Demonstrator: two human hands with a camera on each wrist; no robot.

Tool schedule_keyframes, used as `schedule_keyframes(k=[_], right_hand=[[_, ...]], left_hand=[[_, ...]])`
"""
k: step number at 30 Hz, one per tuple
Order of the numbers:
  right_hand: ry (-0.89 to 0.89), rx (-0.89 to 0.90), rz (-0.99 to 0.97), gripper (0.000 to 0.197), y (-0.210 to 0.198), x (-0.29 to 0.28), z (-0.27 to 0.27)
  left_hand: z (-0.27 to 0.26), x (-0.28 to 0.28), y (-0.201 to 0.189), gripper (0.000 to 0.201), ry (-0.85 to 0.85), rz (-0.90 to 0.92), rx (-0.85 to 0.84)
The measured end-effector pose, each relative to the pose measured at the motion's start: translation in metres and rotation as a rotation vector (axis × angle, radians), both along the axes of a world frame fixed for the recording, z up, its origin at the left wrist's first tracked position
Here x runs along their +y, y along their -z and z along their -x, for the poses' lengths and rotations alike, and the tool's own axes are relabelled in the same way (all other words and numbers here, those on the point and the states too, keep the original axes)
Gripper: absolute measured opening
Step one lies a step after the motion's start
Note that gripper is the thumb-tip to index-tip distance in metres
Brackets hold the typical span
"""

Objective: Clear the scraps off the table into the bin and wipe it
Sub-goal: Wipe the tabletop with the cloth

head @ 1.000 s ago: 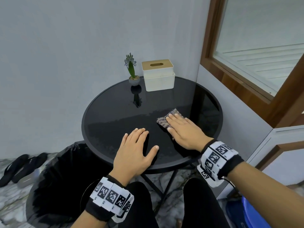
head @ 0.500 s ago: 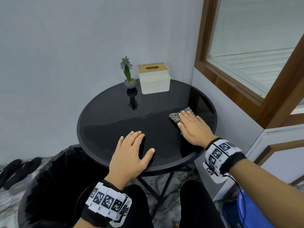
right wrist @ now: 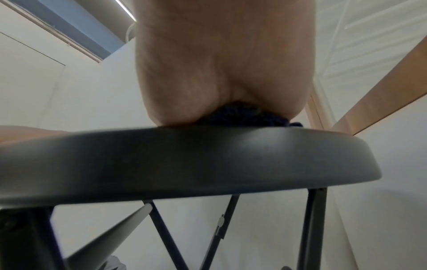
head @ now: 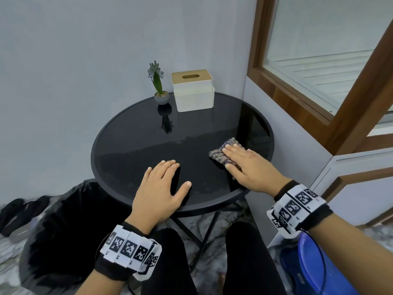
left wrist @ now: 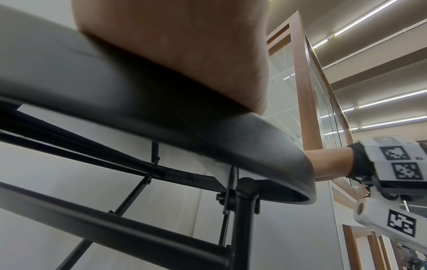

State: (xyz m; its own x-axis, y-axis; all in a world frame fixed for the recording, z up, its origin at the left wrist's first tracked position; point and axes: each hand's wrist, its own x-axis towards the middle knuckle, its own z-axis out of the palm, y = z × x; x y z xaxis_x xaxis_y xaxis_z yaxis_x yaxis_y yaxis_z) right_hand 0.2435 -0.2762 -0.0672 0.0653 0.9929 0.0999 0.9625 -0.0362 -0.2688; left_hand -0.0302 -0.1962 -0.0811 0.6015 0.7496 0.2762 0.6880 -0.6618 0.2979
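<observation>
A round black glass table (head: 136,145) fills the middle of the head view. My right hand (head: 246,165) lies flat, fingers straight, pressing a grey knitted cloth (head: 221,155) onto the table's right side. My left hand (head: 161,186) rests flat on the near edge with fingers spread, holding nothing. A bin lined with a black bag (head: 63,231) stands on the floor to the lower left of the table. No scraps show on the tabletop. Both wrist views look up from below the table rim (left wrist: 254,138) (right wrist: 184,160); a dark bit of cloth (right wrist: 242,117) shows under the right palm.
A small potted plant (head: 158,86) and a white tissue box with a wooden lid (head: 192,90) stand at the table's far edge by the wall. A wood-framed window is on the right. Sandals (head: 19,211) lie at the far left; a blue container (head: 314,265) stands lower right.
My right hand slid the cloth from the table's middle out to the right, then a little back toward me. The left hand stayed put on the near edge.
</observation>
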Motion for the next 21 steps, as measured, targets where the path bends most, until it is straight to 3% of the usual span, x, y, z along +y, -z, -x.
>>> schedule_keyframes(k=[7,15,21], right_hand=[[0.141,-0.033,0.04,0.058,0.001,0.036,-0.008],[-0.087,-0.044,0.049,0.055,-0.003,0.011,0.016],[-0.074,-0.052,0.041,0.053,-0.006,0.002,-0.019]], left_hand=[[-0.002,0.001,-0.003,0.069,-0.009,0.019,-0.003],[-0.021,-0.006,-0.008,0.062,-0.009,0.029,-0.098],[-0.022,-0.012,-0.005,0.056,-0.017,0.029,-0.126]])
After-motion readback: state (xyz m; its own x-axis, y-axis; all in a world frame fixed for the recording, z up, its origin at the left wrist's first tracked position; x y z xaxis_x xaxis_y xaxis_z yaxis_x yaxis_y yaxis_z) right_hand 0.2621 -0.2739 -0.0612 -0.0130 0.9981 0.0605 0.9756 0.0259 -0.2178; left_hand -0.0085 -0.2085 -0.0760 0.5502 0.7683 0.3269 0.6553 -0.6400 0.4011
